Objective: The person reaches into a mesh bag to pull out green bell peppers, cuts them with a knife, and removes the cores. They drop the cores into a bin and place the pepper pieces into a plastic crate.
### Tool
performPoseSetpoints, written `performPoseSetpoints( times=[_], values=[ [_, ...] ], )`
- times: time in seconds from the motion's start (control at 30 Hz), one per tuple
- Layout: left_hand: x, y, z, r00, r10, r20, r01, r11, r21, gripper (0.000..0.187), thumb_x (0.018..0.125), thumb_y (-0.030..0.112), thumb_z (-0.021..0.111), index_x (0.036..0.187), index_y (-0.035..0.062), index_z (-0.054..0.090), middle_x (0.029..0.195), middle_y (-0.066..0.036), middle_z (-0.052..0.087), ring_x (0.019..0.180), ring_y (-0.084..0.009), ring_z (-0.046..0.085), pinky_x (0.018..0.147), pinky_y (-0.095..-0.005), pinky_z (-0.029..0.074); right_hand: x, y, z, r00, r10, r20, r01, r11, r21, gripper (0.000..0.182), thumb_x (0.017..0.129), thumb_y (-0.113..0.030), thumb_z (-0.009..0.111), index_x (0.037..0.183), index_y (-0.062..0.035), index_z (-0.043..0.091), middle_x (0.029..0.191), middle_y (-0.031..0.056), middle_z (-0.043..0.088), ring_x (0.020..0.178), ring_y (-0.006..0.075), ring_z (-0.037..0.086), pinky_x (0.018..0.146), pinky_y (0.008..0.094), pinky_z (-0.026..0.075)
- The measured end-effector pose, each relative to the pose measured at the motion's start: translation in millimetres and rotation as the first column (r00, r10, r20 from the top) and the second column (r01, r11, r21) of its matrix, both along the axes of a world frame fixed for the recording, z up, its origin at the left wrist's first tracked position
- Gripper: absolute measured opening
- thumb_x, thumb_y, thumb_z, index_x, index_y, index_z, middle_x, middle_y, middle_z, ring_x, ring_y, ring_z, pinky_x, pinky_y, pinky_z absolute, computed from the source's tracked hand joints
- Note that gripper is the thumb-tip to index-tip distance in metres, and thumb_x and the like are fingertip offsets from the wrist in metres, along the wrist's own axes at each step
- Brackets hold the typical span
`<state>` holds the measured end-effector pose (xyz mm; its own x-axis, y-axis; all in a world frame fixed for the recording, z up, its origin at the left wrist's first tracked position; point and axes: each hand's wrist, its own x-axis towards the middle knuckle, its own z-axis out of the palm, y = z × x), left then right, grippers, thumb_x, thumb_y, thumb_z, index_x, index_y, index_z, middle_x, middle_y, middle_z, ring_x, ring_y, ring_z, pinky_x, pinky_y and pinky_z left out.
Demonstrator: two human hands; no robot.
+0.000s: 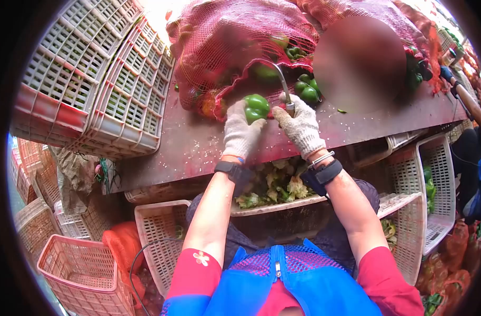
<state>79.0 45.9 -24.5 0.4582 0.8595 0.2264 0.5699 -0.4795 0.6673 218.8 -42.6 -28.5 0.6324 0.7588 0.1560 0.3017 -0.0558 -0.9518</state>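
Note:
A green bell pepper (257, 109) sits in my left hand (239, 130), whose gloved fingers are closed around its left side and underside. My right hand (300, 127), also in a pale knit glove, is closed on a curved metal hook tool (283, 81); its bent end arches up and left over the table, and the handle is mostly hidden by the fingers. Just beyond both hands lies a red mesh bag (214, 45) with its mouth toward me and peppers inside. More green peppers (307, 88) rest at the bag's opening, right of the hook tool.
The table (161, 168) carries small pale specks. Stacked plastic crates (93, 79) stand at its left. Below its edge is a crate of leafy trimmings (277, 187), with more crates (159, 231) around my legs. Another person's arm (472, 102) shows at far right.

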Motion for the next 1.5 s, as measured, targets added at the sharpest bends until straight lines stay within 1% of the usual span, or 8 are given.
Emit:
performPoseSetpoints(
  times=[0.17,0.33,0.5,0.7,1.03,1.2,1.33,1.5],
  values=[
    [-12,-17,-31,0.987,-0.113,0.118,0.077,0.958,0.274,0.057,0.063,0.001,0.075,0.115,0.0040,0.052,0.122,-0.018,0.052,0.115,-0.0340,0.052,0.098,-0.0378,0.044,-21,0,-8,0.946,0.164,-0.279,-0.184,0.982,-0.046,0.050,0.074,-0.021,0.080,0.116,-0.0024,0.060,0.096,0.0083,0.068,0.088,0.0173,0.063,0.079,0.0301,0.051],
    [-59,-65,2,0.976,-0.069,0.206,0.033,0.985,0.172,0.064,0.064,0.000,0.075,0.124,0.0010,0.053,0.124,-0.018,0.053,0.113,-0.0306,0.055,0.097,-0.0363,0.045,-44,-31,19,0.686,0.241,-0.687,-0.413,0.906,-0.095,0.042,0.079,-0.026,0.076,0.110,-0.0050,0.059,0.083,0.0045,0.065,0.072,0.0155,0.062,0.068,0.0313,0.051],
    [-79,-77,-12,0.978,0.032,0.206,-0.025,0.999,-0.038,0.071,0.064,0.006,0.081,0.128,0.0005,0.052,0.124,-0.016,0.057,0.113,-0.0269,0.056,0.097,-0.0345,0.046,-54,-42,-1,0.933,0.330,-0.142,-0.357,0.894,-0.269,0.040,0.079,-0.031,0.074,0.105,-0.0031,0.060,0.085,0.0125,0.067,0.077,0.0256,0.065,0.072,0.0387,0.052],
    [-73,-76,-16,0.922,0.077,0.379,-0.023,0.989,-0.146,0.071,0.062,0.011,0.085,0.125,0.0003,0.054,0.121,-0.015,0.059,0.110,-0.0268,0.058,0.095,-0.0347,0.046,-71,-76,2,0.902,0.352,0.249,-0.219,0.873,-0.436,0.029,0.082,-0.027,0.067,0.098,-0.0049,0.059,0.088,0.0206,0.065,0.088,0.0396,0.062,0.076,0.0477,0.049],
    [-75,-63,-31,0.934,-0.016,0.356,0.018,1.000,-0.001,0.066,0.063,0.010,0.085,0.121,0.0018,0.054,0.114,-0.015,0.060,0.104,-0.0266,0.060,0.091,-0.0353,0.049,-71,-115,-5,0.852,0.438,0.286,-0.130,0.706,-0.696,0.021,0.084,-0.024,0.062,0.085,-0.0030,0.058,0.080,0.0239,0.065,0.082,0.0420,0.063,0.073,0.0507,0.049],
    [-74,-68,-26,0.966,-0.009,0.258,0.004,1.000,0.018,0.066,0.066,0.014,0.082,0.123,0.0033,0.050,0.114,-0.017,0.058,0.103,-0.0287,0.061,0.090,-0.0364,0.049,-62,-122,14,0.962,0.160,0.220,-0.039,0.882,-0.471,0.032,0.083,-0.034,0.067,0.093,-0.0046,0.061,0.078,0.0191,0.066,0.077,0.0372,0.065,0.072,0.0441,0.050],
    [-68,-69,-11,0.975,0.037,0.217,-0.011,0.993,-0.118,0.064,0.066,0.016,0.080,0.122,0.0036,0.050,0.113,-0.017,0.058,0.102,-0.0310,0.060,0.090,-0.0371,0.049,-76,-47,6,0.896,0.097,0.433,0.001,0.976,-0.219,0.053,0.075,-0.045,0.075,0.103,-0.0035,0.058,0.090,0.0180,0.065,0.085,0.0364,0.064,0.074,0.0432,0.051],
    [-77,-74,-26,0.966,0.032,0.257,-0.014,0.997,-0.073,0.057,0.066,0.015,0.080,0.114,0.0035,0.050,0.107,-0.015,0.058,0.097,-0.0274,0.060,0.087,-0.0365,0.050,-80,-4,11,0.961,0.088,0.262,0.047,0.882,-0.468,0.054,0.075,-0.044,0.075,0.104,-0.0014,0.059,0.098,0.0247,0.066,0.094,0.0391,0.064,0.080,0.0445,0.051]
  ],
)
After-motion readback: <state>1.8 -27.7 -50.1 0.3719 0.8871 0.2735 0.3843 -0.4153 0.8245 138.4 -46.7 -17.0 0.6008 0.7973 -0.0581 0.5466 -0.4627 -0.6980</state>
